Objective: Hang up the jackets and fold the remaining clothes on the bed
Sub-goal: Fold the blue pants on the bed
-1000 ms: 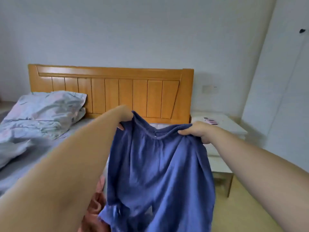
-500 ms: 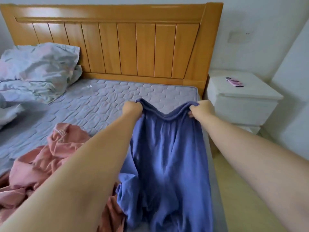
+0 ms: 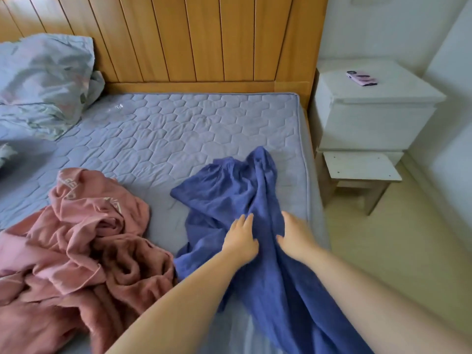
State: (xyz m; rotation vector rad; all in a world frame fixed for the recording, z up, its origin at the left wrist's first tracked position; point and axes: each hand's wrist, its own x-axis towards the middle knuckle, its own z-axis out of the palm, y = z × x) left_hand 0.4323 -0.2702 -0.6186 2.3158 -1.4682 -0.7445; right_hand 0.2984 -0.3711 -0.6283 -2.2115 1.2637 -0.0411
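A blue garment (image 3: 229,190) lies rumpled on the right side of the grey quilted mattress (image 3: 163,134), its waistband end toward the headboard and its lower part trailing off the bed's near edge. My left hand (image 3: 240,238) rests flat on the blue cloth with straight fingers. My right hand (image 3: 293,236) lies flat on it just to the right, close to the mattress edge. A crumpled pink garment (image 3: 84,238) with white lettering is heaped on the left of the bed, apart from both hands.
A wooden headboard (image 3: 204,37) stands at the back. A pale blue pillow and bedding (image 3: 43,80) lie at the far left. A white nightstand (image 3: 370,106) with a pink phone (image 3: 361,78) stands right of the bed, a low stool (image 3: 360,172) before it.
Both hands lowered the blue garment onto the mattress, let go of its waistband and drew back to lie flat on the cloth. The camera tilted down.
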